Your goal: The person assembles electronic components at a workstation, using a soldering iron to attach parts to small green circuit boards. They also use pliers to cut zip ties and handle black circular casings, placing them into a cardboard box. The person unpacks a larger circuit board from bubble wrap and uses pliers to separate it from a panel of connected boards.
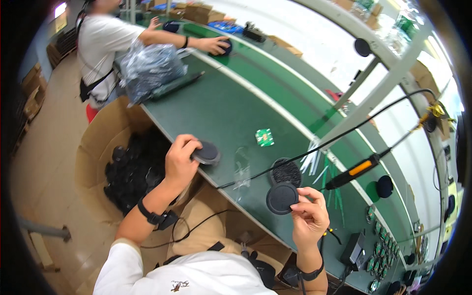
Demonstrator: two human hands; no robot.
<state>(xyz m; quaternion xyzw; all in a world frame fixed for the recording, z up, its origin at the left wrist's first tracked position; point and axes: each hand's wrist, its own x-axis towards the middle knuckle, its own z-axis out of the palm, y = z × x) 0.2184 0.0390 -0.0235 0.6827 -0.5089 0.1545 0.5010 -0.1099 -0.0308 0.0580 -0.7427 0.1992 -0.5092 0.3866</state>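
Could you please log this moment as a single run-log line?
left hand: holds black round disc at green table edge | right hand: holds black round cover | nearby: small green circuit board, box of black parts

The left hand (181, 162) covers part of the round black plastic disc (206, 153) at its fingertips; toward four o'clock, the row of small green circuit boards (381, 246) bends into the dark rim, too small to read, and the co-worker's head is cut off at eleven o'clock
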